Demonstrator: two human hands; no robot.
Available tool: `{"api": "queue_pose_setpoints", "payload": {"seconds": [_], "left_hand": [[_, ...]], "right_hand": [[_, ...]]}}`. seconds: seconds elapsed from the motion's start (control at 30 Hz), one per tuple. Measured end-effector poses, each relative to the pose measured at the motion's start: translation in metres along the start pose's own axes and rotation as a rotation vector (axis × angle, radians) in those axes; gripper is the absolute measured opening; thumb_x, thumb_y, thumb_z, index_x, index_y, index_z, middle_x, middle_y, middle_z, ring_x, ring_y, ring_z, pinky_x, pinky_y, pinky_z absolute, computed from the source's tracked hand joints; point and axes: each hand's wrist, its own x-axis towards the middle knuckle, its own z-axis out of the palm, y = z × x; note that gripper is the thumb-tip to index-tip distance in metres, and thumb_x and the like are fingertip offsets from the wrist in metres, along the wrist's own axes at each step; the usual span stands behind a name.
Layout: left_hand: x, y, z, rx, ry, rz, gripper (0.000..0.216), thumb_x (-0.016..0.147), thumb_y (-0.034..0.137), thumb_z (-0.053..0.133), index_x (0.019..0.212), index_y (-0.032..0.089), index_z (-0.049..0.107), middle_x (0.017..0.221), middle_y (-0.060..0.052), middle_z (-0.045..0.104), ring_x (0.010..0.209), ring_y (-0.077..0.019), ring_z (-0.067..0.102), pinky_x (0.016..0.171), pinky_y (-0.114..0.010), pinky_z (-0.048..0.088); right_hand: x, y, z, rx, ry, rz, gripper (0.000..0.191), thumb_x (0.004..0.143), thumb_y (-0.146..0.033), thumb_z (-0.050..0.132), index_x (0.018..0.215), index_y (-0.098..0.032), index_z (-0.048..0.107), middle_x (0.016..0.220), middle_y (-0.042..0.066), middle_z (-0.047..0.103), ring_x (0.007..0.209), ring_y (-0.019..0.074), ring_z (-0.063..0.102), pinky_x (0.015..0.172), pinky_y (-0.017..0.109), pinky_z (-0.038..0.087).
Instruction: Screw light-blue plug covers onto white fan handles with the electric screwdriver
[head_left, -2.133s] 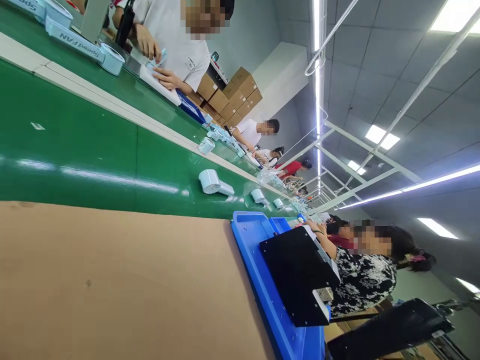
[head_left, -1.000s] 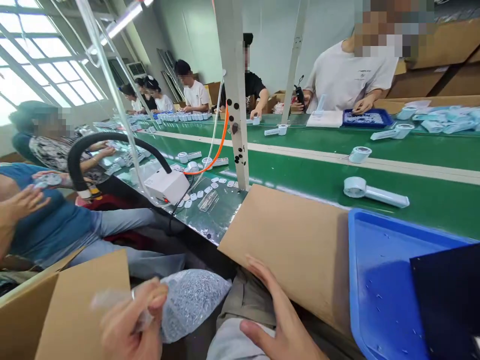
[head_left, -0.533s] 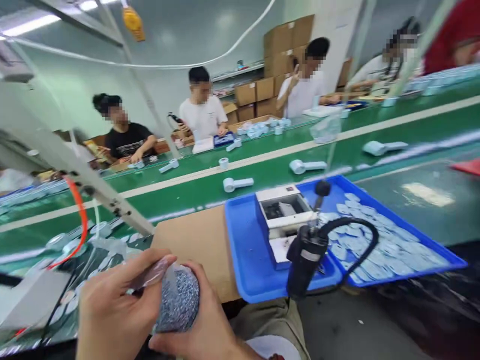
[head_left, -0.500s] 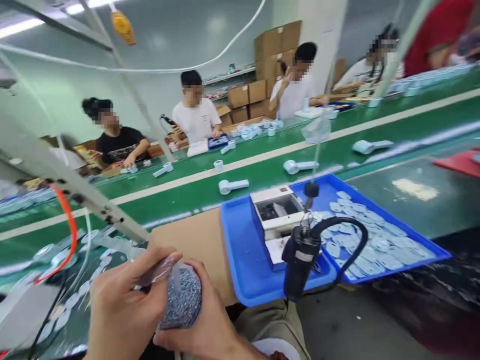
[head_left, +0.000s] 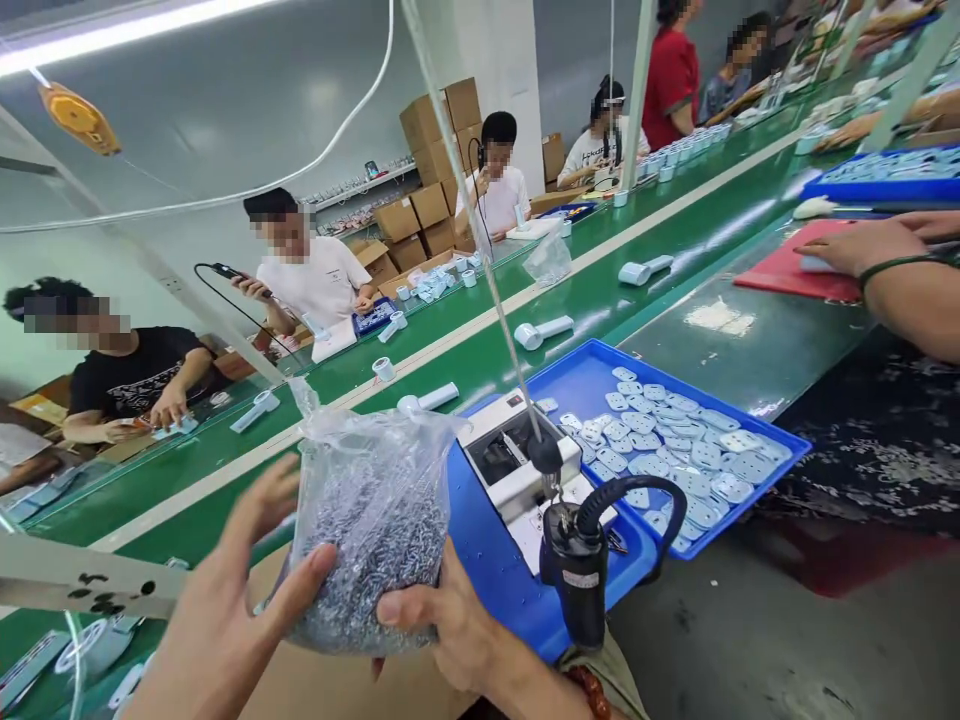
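A clear plastic bag of small metal screws is held up in front of me, its gathered top pointing up and left. My right hand grips its lower right side, thumb across the front and the other fingers hidden behind. At the bag's left side is my left hand, fingers spread and thumb tip over the front of the plastic. Just right of the bag, a white-topped box-shaped device stands in a blue tray. A black electric screwdriver hangs before it on a cord.
Pale blue flat plates fill the tray's right part. Beyond runs a green conveyor belt carrying pale blue handled parts. Several people sit across it. At right, a co-worker's hand rests over a red mat. A slanted metal post crosses at left.
The bag has been raised and turned upright, showing its full front. My left hand has loosened from its neck, fingers now spread at the side. The view has swung right.
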Motion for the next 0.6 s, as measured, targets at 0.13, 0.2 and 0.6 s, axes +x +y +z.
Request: {"api": "queue_pose_setpoints", "payload": {"seconds": [0.13,0.2,0.6], "left_hand": [[0.008,-0.005,0.013,-0.152,-0.287,-0.114,0.090,0.083,0.083,0.083,0.154,0.027,0.075,0.120,-0.011,0.091,0.085,-0.0358,0.089,0.063,-0.037,0.072],[0.014,0.012,0.017,-0.134,-0.287,-0.145,0.091,0.078,0.077,0.091,0.152,0.025,0.076,0.105,-0.009,0.091,0.067,-0.0309,0.084,0.051,-0.032,0.066],[0.034,0.039,0.023,-0.235,-0.392,-0.163,0.077,0.078,0.068,0.096,0.141,0.024,0.082,0.094,-0.004,0.089,0.059,-0.0261,0.081,0.049,-0.030,0.066]], "right_hand": [[0.009,0.002,0.002,0.075,0.017,-0.001,0.106,0.075,-0.063,0.103,0.162,-0.028,0.053,0.141,0.013,0.074,0.080,0.0235,0.079,0.051,0.030,0.065],[0.013,0.008,0.002,0.107,0.040,-0.022,0.098,0.076,-0.074,0.097,0.152,-0.022,0.061,0.133,0.014,0.076,0.084,0.0265,0.079,0.054,0.034,0.066],[0.013,0.012,-0.002,0.098,0.102,-0.093,0.081,0.083,-0.084,0.088,0.129,-0.019,0.073,0.115,0.011,0.079,0.097,0.0312,0.077,0.076,0.048,0.073]]}}
